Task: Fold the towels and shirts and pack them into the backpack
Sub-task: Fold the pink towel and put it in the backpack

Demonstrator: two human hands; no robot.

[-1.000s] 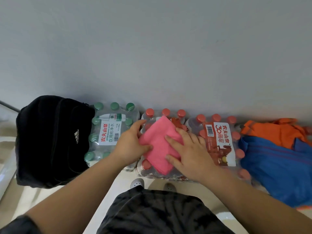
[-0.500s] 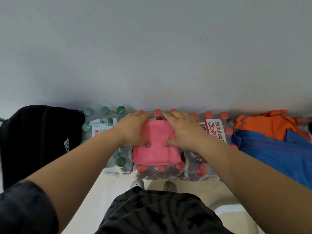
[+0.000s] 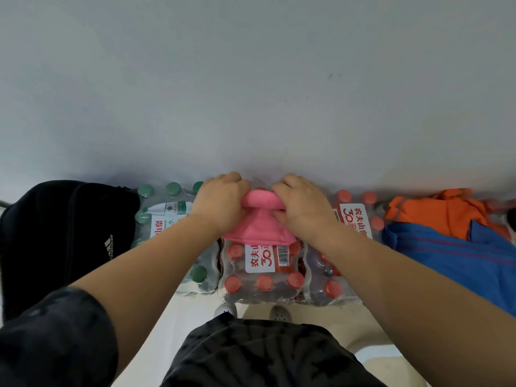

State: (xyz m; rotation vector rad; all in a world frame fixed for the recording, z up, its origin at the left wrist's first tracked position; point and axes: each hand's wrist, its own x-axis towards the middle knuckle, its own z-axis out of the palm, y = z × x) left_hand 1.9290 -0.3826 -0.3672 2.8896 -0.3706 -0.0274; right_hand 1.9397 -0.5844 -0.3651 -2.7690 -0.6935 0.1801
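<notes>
Now, backpack [image 3: 64, 241]: black, at your far left, just beside the green-capped water pack [image 3: 167, 219]; you cannot tell whether it is unzipped, and no cloth shows inside it.
Left hand [image 3: 220, 202]: arm stretched forward, knuckles up, fingers curled over the towel's far edge and pinching it.
Pink towel [image 3: 259, 227]: lies on the red-capped water pack [image 3: 262, 275] straight ahead, between your hands; far edge bunched and raised, near edge draped flat. You appear to be mid-fold.
Right hand [image 3: 301, 205]: mirrors the left, fingers curled round the same far edge; thumb hidden.
Shirts: orange shirt [image 3: 435, 210] and blue shirt [image 3: 460, 258] lie rumpled at your far right, well apart from the backpack.
Progress: early, by the look of it. This fold is unfinished, both shirts are unfolded, and all the packing is to come.
</notes>
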